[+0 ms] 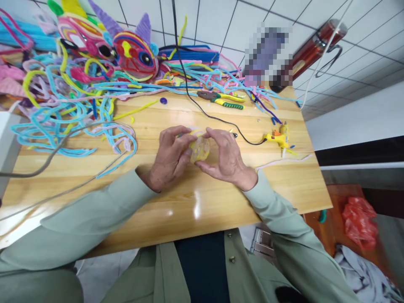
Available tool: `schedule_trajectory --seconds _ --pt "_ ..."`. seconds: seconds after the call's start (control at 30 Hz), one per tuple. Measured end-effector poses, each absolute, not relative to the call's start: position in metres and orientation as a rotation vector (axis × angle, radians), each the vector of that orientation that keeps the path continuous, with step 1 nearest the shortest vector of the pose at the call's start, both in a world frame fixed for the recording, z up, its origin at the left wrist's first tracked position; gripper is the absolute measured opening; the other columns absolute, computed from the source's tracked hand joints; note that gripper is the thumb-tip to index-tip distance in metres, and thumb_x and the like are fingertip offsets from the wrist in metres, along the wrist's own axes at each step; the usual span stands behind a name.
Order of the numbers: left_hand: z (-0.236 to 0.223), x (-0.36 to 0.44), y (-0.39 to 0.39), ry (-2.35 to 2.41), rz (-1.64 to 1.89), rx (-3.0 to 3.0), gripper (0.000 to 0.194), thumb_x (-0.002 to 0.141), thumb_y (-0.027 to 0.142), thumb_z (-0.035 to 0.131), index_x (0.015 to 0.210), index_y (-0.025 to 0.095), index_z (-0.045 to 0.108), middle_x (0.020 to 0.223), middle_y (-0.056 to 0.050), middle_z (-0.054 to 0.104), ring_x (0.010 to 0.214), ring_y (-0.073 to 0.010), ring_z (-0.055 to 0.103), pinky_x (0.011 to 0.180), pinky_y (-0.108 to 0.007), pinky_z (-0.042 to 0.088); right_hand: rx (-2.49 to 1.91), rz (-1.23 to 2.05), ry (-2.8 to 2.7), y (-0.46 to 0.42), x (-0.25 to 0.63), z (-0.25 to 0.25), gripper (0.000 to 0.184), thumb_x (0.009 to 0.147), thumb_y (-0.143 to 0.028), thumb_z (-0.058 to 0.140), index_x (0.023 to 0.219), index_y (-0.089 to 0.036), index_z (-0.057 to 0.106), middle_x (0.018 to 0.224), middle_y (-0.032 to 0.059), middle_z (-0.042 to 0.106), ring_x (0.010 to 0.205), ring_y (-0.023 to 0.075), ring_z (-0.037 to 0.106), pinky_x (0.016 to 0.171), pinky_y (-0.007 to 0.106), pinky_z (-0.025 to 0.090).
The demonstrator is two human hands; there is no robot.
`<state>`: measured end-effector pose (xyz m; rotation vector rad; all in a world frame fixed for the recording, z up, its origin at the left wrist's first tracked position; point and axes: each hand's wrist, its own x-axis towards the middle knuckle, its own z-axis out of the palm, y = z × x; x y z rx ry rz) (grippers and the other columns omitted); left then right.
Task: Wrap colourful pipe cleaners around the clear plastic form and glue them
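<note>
Between my two hands, above the middle of the wooden table (176, 210), is a small round piece (200, 150), yellowish and partly see-through, with glossy patches. My left hand (168, 155) grips its left edge with thumb and fingers bent together. Opposite, my right hand (225, 155) pinches the piece from the right, index finger at its top and thumb at its bottom. A bit of lilac and yellow shows along the upper rim, partly covered by the left fingers. What the piece is exactly, I cannot make out.
A yellow glue gun (279, 138) stands at the right, its black cord (202, 109) crossing the table. Behind lie green-handled pliers (225, 101). Tangled pipe cleaners (63, 122) and colourful pipe-cleaner animal heads (135, 54) fill the back left. A red thermos (315, 50) is at the back right.
</note>
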<state>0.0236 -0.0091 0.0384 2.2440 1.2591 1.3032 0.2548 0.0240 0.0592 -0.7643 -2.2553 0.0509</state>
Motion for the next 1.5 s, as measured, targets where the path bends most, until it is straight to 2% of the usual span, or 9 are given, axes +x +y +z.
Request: schedule_trajectory --seconds 0.13,0.3,0.43,0.73,1.0,1.13,1.27,1.4,1.5 --pt "0.036 0.022 -0.008 1.27 1.282 2.264 0.031 0.119 0.036 0.039 0.148 0.042 0.048 0.147 -0.005 0.057 0.139 -0.0286 0.06 0.119 -0.061 0.058 -0.754 0.054 -2.245 0.022 0.254 0.06 0.09 0.104 -0.055 0.07 0.178 -0.03 0.023 0.129 0.0151 0.076 0.115 0.0389 0.077 0.091 0.066 0.071" --pt "0.033 0.022 -0.004 1.188 1.331 2.388 0.042 0.116 0.025 0.043 0.156 0.033 0.05 0.143 -0.01 0.056 0.136 -0.0286 0.056 0.115 -0.056 0.054 -0.733 0.015 -2.269 0.021 0.256 0.059 0.091 0.103 -0.053 0.074 0.176 -0.026 0.026 0.136 0.018 0.076 0.12 0.0383 0.076 0.096 0.06 0.069" --pt "0.033 0.023 -0.002 1.169 1.348 2.425 0.046 0.116 0.021 0.042 0.16 0.034 0.05 0.142 -0.011 0.055 0.135 -0.0285 0.054 0.116 -0.054 0.053 -0.738 0.028 -2.282 0.022 0.258 0.055 0.089 0.104 -0.058 0.071 0.175 -0.03 0.025 0.14 0.0142 0.074 0.122 0.0362 0.075 0.099 0.06 0.066" --pt "0.034 0.019 -0.001 1.149 1.302 2.405 0.047 0.116 0.025 0.041 0.161 0.038 0.05 0.15 -0.011 0.055 0.14 -0.0314 0.056 0.118 -0.059 0.053 -0.766 0.031 -2.272 0.019 0.256 0.056 0.082 0.103 -0.054 0.073 0.17 -0.027 0.034 0.139 0.0133 0.075 0.122 0.0345 0.074 0.099 0.058 0.067" --pt "0.039 0.018 0.0 1.144 1.251 2.389 0.044 0.113 0.022 0.046 0.155 0.033 0.047 0.151 -0.012 0.054 0.144 -0.0326 0.055 0.12 -0.063 0.055 -0.806 0.238 -2.271 0.015 0.256 0.061 0.092 0.097 -0.045 0.079 0.172 -0.032 0.026 0.15 0.0136 0.072 0.135 0.0363 0.072 0.113 0.063 0.064" --pt "0.043 0.021 -0.005 1.157 1.257 2.3 0.041 0.117 0.034 0.044 0.158 0.033 0.045 0.145 -0.011 0.053 0.143 -0.0308 0.058 0.117 -0.061 0.062 -0.872 0.339 -2.354 0.016 0.258 0.066 0.098 0.09 -0.033 0.085 0.168 -0.039 0.026 0.158 0.01 0.068 0.143 0.0376 0.068 0.122 0.063 0.059" --pt "0.043 0.021 -0.009 1.193 1.257 2.301 0.041 0.119 0.049 0.042 0.153 0.027 0.051 0.138 -0.012 0.056 0.139 -0.0316 0.061 0.113 -0.063 0.065 -0.753 0.33 -2.33 0.019 0.256 0.067 0.095 0.091 -0.036 0.083 0.168 -0.034 0.028 0.155 0.012 0.07 0.139 0.0373 0.07 0.118 0.063 0.061" --pt "0.037 0.018 -0.01 1.165 1.254 2.322 0.038 0.119 0.042 0.042 0.15 0.022 0.05 0.157 -0.017 0.051 0.154 -0.0345 0.054 0.12 -0.066 0.06 -0.679 0.324 -2.315 0.022 0.252 0.066 0.087 0.095 -0.036 0.08 0.168 -0.03 0.033 0.151 0.0138 0.072 0.136 0.0362 0.072 0.116 0.062 0.063" --pt "0.032 0.015 -0.009 1.098 1.258 2.323 0.038 0.116 0.034 0.047 0.153 0.024 0.044 0.163 -0.02 0.052 0.156 -0.0338 0.054 0.123 -0.064 0.057 -0.657 0.326 -2.302 0.023 0.25 0.066 0.082 0.096 -0.037 0.077 0.167 -0.029 0.038 0.151 0.0147 0.072 0.137 0.0375 0.072 0.114 0.065 0.063"
